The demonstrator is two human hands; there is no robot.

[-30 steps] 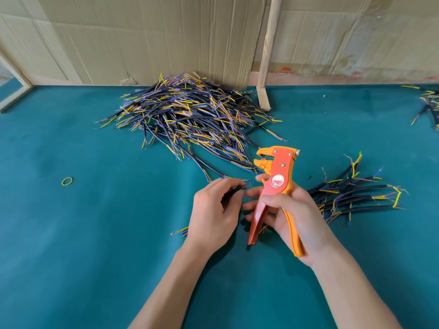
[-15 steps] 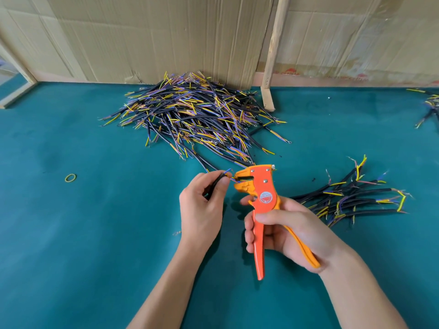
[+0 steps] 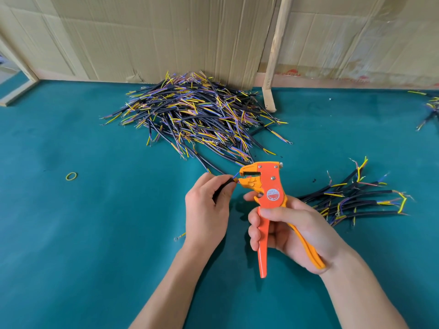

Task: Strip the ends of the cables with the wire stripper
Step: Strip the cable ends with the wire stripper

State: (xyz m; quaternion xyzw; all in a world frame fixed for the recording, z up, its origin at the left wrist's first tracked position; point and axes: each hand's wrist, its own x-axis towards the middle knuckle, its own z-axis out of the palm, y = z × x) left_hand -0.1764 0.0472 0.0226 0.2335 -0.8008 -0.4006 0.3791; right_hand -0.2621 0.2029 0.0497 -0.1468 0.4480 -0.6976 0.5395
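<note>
Orange wire stripper (image 3: 266, 186) now meets the cable (image 3: 224, 185) end

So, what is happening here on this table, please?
A person is stripping cable ends. The left hand pinches one black cable and feeds its coloured wire tips into the open jaws of an orange wire stripper, which the right hand grips by the handles. A big pile of cables lies behind, a smaller bundle to the right.
</note>
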